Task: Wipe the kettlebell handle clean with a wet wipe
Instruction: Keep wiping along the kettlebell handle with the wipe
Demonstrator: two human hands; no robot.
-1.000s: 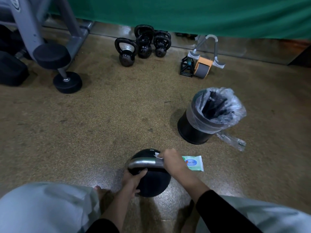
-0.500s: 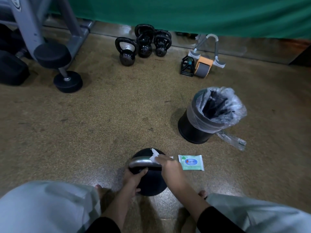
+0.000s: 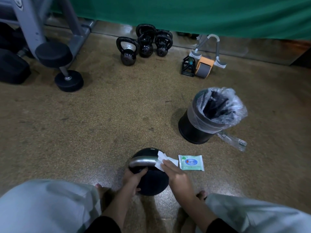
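Note:
A black kettlebell (image 3: 152, 182) with a silver handle (image 3: 143, 161) stands on the floor between my knees. My left hand (image 3: 133, 179) grips the bell's body just under the handle's left end. A white wet wipe (image 3: 162, 161) is pressed against the handle's right end by my right hand (image 3: 177, 174), whose fingers are closed on it. A pale green pack of wipes (image 3: 191, 162) lies flat on the floor just right of the kettlebell.
A black bin (image 3: 200, 126) lined with clear plastic stands to the right, beyond the pack. Three smaller kettlebells (image 3: 145, 46) sit by the green curtain. An ab roller (image 3: 203, 65) lies far right, a dumbbell (image 3: 62, 68) and a machine frame (image 3: 32, 22) far left.
My right hand has slid the wipe off the top of the handle toward its right end and pulled back toward me. The left hand has stayed put.

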